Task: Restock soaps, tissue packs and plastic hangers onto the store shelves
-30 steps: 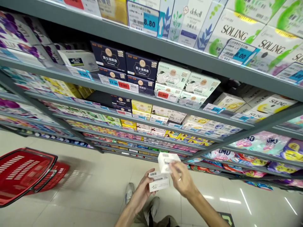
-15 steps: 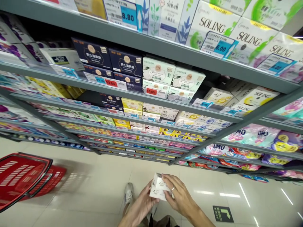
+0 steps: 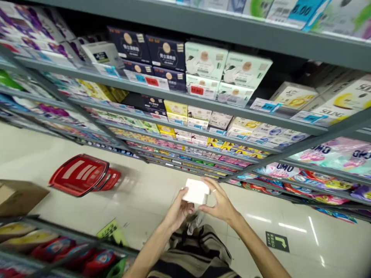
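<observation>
Two small white soap boxes [image 3: 196, 191], stacked together, are held out in front of my body above the floor. Their upper face looks bright, and no print can be read on it. My left hand [image 3: 179, 207] grips them from the left, thumb at the side and fingers curled beneath. On the right side, my right hand [image 3: 222, 204], with a ring on one finger, holds them between fingers and thumb. Part of the lower box is hidden.
A tall grey shelf [image 3: 162, 92] with boxed soaps rises ahead. Bagged detergent [image 3: 282, 170] fills its right side. On the floor at left stands a red shopping basket [image 3: 82, 173]; a cardboard box [image 3: 21, 197] and another shelf [image 3: 87, 239] lie nearer.
The boxes have been tilted, so their printed sides no longer show. My right hand has shifted to their right edge. The view has swung, bringing the near shelf and cardboard box into sight.
</observation>
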Demonstrator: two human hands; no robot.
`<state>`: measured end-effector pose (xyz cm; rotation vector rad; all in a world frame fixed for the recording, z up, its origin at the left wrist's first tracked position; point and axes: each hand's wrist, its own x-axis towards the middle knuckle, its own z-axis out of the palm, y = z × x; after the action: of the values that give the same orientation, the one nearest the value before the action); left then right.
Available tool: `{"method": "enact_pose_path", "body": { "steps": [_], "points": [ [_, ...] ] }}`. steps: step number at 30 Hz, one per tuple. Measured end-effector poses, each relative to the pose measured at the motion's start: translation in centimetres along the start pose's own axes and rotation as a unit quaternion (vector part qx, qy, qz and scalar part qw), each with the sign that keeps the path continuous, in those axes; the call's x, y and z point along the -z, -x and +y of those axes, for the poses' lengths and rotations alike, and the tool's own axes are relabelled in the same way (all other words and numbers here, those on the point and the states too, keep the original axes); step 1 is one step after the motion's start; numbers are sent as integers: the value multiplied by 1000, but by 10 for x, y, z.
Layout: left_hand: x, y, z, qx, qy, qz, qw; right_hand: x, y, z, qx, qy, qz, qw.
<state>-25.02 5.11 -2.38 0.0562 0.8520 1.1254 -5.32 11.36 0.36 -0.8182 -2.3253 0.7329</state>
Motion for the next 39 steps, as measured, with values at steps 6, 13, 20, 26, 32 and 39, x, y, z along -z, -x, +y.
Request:
{"method": "enact_pose_path", "body": {
  "steps": [6, 13, 20, 26, 32, 39],
  "points": [
    [-6, 19, 62, 98, -80, -108, 986, -9, -33, -15, -139, -125, 83, 979],
    [37, 24, 106, -19, -195, -83, 977, -46, -63, -29, -321, -435, 216, 813],
    [38, 12, 105, -151, -188, -179, 954, -69, -76, -51, -325, -498, 205, 777],
    [47, 8, 114, -197, -192, -199, 941, -69, -77, -55, -327, -569, 184, 732],
    [55, 8, 115, -205, -164, -170, 950, -57, -74, -54, -269, -607, 237, 709],
    [58, 6, 111, -189, -167, -163, 954, -66, -67, -45, -304, -553, 226, 742]
  ]
}}
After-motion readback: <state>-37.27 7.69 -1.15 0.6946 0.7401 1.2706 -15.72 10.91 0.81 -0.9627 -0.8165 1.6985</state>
